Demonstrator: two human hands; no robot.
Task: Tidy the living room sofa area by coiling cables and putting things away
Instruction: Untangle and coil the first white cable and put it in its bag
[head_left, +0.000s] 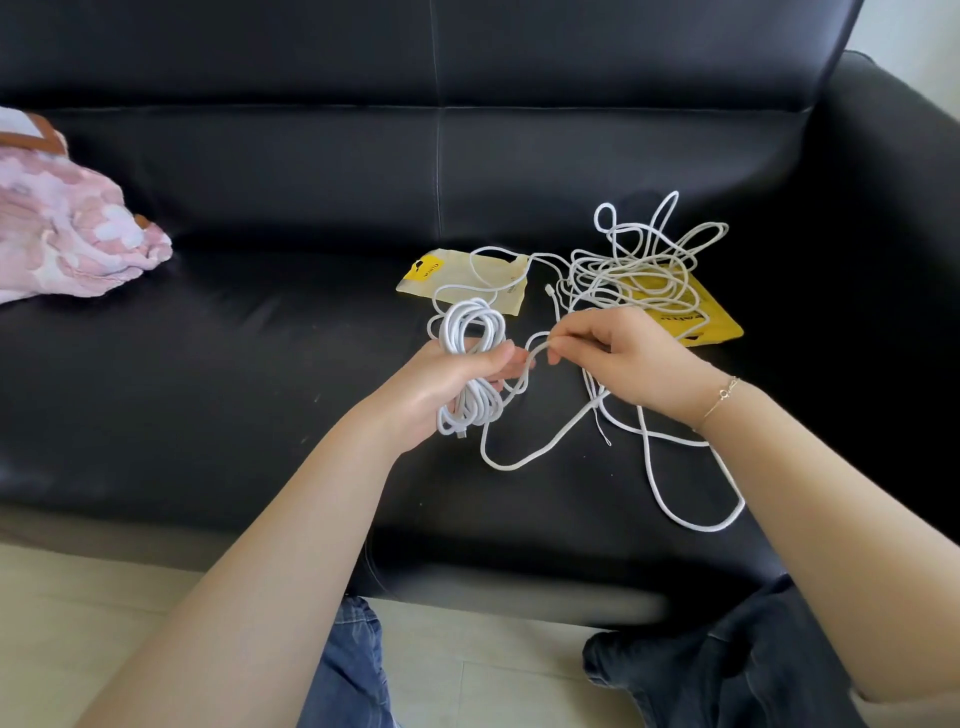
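Note:
My left hand (441, 384) grips a coiled bundle of white cable (470, 332) above the black sofa seat (234, 364). My right hand (628, 358) pinches a loose stretch of the same white cable (537, 349) just right of the coil. From there the cable trails down in long loops (691, 519) over the seat. A tangled heap of thin white cable (634, 265) lies behind my right hand, partly over a yellow packet (696, 317). A second pale yellow packet (467, 280) lies flat behind the coil.
A pink and white crumpled blanket (72, 234) lies at the left end of the sofa. The sofa armrest (893, 208) rises on the right. My knees in denim (353, 670) and pale floor tiles (78, 613) show at the bottom.

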